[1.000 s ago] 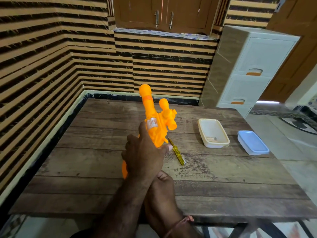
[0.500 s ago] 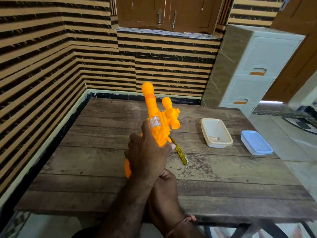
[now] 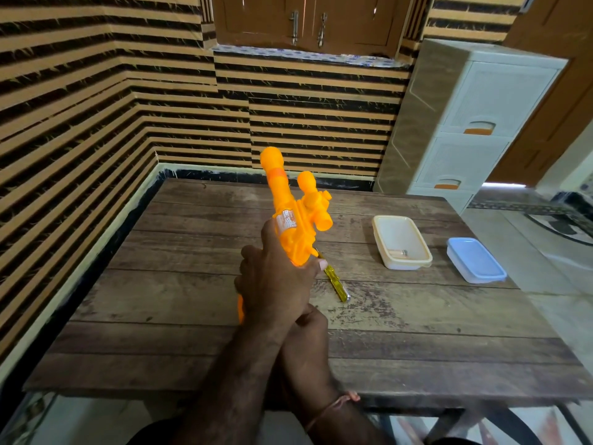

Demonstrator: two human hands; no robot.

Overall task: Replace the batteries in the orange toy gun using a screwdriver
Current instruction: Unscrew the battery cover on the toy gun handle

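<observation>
Wooden plank table point(image 3: 179, 303) is sitting against the striped walls. Yellow screwdriver point(image 3: 335, 281) is lying mid-table. Open cream container point(image 3: 417, 239) w/ a small item inside is resting far right, blue-lidded container point(image 3: 475, 260) sitting just right of it, near the edge.

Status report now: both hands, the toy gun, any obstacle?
Left hand grips orange toy gun, barrel up. Right hand behind it, grip hidden. Screwdriver untouched on table. No obstacle.

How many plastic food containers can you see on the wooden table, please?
2: an open cream rectangular plastic container right of the orange toy gun, and a lidded blue-topped plastic container at the table's right edge.
</observation>
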